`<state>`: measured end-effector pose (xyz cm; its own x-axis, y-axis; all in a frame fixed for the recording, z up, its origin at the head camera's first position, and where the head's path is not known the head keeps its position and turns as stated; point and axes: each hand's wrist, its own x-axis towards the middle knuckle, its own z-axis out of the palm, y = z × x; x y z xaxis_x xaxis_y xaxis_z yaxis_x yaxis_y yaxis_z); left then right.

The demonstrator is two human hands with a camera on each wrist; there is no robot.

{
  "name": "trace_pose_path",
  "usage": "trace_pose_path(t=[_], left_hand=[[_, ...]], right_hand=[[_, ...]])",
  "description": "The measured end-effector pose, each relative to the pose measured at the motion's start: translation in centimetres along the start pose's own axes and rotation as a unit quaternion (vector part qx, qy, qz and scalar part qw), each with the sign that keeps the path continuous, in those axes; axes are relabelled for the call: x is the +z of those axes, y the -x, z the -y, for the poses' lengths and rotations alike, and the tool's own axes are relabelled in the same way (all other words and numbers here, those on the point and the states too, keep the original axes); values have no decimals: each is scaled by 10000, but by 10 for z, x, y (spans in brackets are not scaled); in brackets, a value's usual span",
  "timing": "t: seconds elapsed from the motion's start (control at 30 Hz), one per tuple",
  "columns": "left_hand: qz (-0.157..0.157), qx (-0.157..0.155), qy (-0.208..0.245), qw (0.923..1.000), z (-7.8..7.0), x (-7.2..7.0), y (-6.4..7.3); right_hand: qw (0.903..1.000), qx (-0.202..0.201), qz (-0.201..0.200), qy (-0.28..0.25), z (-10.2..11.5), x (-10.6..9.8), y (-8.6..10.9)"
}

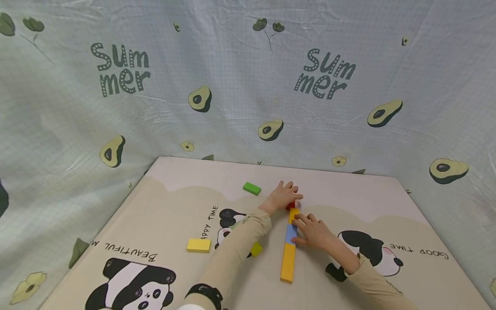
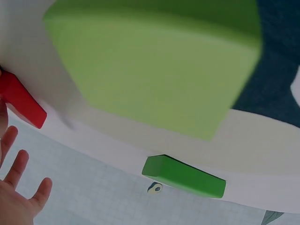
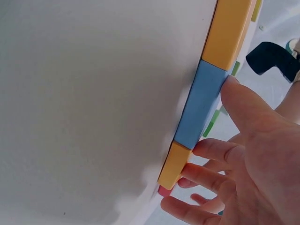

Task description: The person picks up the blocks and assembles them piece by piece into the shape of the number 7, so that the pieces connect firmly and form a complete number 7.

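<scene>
My left hand (image 1: 282, 196) is at the far end of a row of blocks, pinching a red block (image 2: 21, 99) with its other fingers spread. From there the row runs toward me: a short orange block (image 3: 175, 165), a blue block (image 3: 200, 105), then a longer orange block (image 1: 288, 262). Beside the row on its right is my right hand (image 1: 317, 232). Its thumb touches the blue block's side, and its extended fingertips rest along the blue and short orange blocks. Part of the red block is hidden by the left hand.
A green block (image 1: 252, 188) lies at the back, left of the left hand. A yellow block (image 1: 199, 245) is farther left, and a yellow-green block (image 1: 255, 249) sits beside the left forearm. The panda-print table (image 1: 329, 189) meets an avocado-print cloth (image 1: 232, 64) behind.
</scene>
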<state>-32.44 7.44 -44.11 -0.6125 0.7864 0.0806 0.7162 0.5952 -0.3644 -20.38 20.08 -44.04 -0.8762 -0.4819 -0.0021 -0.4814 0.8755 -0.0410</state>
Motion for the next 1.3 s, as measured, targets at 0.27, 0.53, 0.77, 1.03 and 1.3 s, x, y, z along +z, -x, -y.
trace_pose_path(t=[0.27,0.53,0.77,1.03,1.3], left_hand=[[133,-100,122,9998,9,1,10],[217,-169,762,9967,16,3,22],[233,-63,808,9964,17,3,25],[101,-7,757,9971,14,2,24],[308,-117,1028,9942,12,0,22]], right_hand=[[9999,108,52,5,0,0,-1],[9998,156,150,-34,0,-2,-1],[9996,193,211,16,-2,-1,-1],[9997,170,147,33,-3,2,0],[9999,110,72,-30,-4,3,-1]])
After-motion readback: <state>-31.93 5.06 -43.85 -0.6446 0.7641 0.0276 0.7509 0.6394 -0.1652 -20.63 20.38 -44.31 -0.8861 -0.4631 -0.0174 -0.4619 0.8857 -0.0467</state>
